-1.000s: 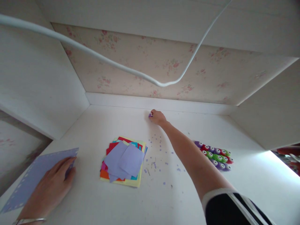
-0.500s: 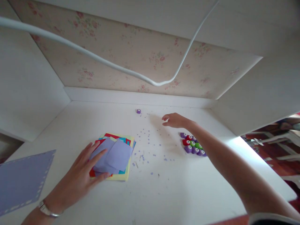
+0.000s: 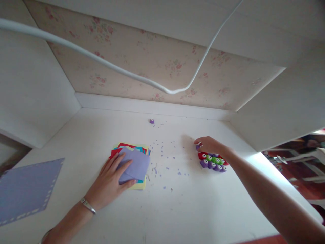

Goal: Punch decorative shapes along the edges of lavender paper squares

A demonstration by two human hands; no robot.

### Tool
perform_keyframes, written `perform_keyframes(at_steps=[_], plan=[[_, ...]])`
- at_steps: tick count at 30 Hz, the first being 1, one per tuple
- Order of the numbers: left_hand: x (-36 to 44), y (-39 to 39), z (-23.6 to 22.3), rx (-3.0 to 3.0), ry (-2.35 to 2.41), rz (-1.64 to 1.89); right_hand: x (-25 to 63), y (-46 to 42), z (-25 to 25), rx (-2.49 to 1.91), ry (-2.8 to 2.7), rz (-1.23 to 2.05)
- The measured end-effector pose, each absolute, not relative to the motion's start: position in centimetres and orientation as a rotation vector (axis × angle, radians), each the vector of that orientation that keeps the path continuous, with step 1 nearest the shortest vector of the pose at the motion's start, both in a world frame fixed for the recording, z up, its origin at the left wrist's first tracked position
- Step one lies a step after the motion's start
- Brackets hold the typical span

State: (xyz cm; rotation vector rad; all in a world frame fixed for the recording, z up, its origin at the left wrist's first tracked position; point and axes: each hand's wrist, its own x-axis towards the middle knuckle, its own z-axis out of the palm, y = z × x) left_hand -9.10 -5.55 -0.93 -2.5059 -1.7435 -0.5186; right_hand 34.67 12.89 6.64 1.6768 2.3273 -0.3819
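Observation:
My left hand (image 3: 109, 181) lies with its fingers spread on a stack of coloured paper. A purple sheet (image 3: 138, 164) tops the stack, and yellow, red and blue edges stick out beneath. My right hand (image 3: 209, 144) closes its fingers around a small purple craft punch (image 3: 198, 146) at the back left corner of a cluster of punches. Red, green and purple punches with white buttons, such as a purple one (image 3: 211, 165), stand in rows there, some hidden by my hand. Another purple craft punch (image 3: 152, 121) stands alone at the back.
Tiny purple paper bits (image 3: 162, 156) are scattered over the white tabletop (image 3: 162, 217). At the left lies a large purple sheet (image 3: 25, 189) with holes along its edges. A white cable (image 3: 122, 70) hangs across above. Side panels and a papered back wall enclose the table.
My right hand has moved right, from over the table to the cluster, and closed on a purple punch. My left hand and the paper stack have shifted slightly right in view.

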Motion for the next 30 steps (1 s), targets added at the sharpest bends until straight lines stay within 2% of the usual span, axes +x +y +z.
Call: perform_keyframes(at_steps=[5,10,13,20,30], plan=[[-9.4,-5.5,-0.8,-2.490,-1.762,-0.519,33.0,13.0,6.9,1.646,2.469,-0.270],[-9.1,-5.5,-0.8,-2.466,-1.781,-0.519,27.6,14.9,7.1,1.810,2.756,-0.404],[-9.0,-5.7,-0.8,-2.469,-1.770,-0.494,23.3,17.3,6.2,1.902,2.862,-0.490],[-9.0,-5.8,-0.5,-2.483,-1.767,-0.438,15.2,23.3,3.0,1.965,2.877,-0.465],[-9.0,-5.5,-0.1,-2.486,-1.782,-0.364,15.7,25.7,0.9,1.851,2.847,-0.539]])
